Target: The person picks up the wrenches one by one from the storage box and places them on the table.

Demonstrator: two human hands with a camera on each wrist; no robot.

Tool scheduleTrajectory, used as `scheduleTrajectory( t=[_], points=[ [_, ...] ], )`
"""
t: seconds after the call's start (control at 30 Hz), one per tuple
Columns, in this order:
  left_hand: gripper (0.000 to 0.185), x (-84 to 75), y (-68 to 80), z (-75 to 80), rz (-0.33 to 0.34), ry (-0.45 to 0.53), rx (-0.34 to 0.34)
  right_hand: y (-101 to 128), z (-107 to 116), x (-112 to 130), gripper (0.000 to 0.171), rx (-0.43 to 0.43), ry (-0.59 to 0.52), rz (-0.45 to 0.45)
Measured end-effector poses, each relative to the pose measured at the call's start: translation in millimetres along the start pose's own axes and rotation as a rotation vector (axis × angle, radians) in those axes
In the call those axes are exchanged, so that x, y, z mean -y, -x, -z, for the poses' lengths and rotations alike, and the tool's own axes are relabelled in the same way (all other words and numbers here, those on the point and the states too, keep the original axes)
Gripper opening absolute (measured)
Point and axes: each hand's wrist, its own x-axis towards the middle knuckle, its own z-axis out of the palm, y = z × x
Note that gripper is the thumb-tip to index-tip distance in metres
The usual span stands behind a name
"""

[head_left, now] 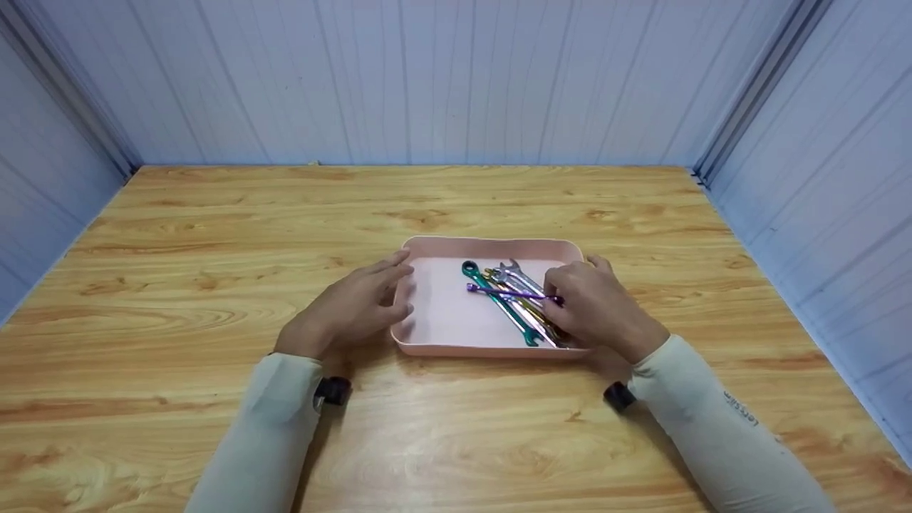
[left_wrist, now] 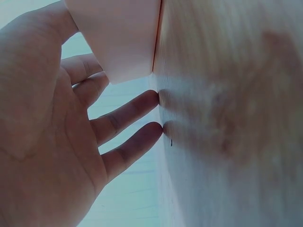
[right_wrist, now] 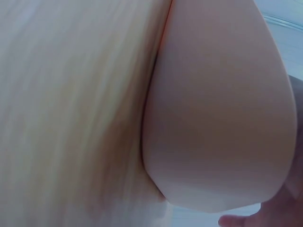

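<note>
In the middle of the wooden table sits one pink tray, with my hands at either side. My left hand rests open against its left wall, fingers straight. My right hand curls over the right rim, pinching the purple wrench. I count about five wrenches: purple, green, gold and silvery ones, overlapping. They look stiff, heavy for their size and slick, so I'd grip the shank. The tray seems light plastic.
</note>
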Motion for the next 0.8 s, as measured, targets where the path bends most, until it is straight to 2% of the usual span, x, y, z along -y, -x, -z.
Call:
scheduleTrajectory(
  t=[0.17, 0.37, 0.57, 0.8],
  points=[
    [0.065, 1.6, -0.6, -1.2, 0.0, -0.007, 0.001, 0.7, 0.9, 0.4, 0.008, -0.052, -0.007, 0.027],
    [0.063, 4.0, -2.2, -1.2, -0.054, -0.011, -0.018, 0.4, 3.2, 0.9, 0.008, -0.065, -0.015, 0.031],
    [0.062, 8.3, -0.9, -1.1, -0.098, 0.019, -0.033, -0.7, 2.1, -2.3, 0.004, -0.098, -0.031, 0.09],
    [0.062, 9.2, -0.3, -2.4, -0.086, 0.027, -0.031, -0.7, 0.0, -3.6, 0.014, -0.08, -0.043, 0.075]
  ],
)
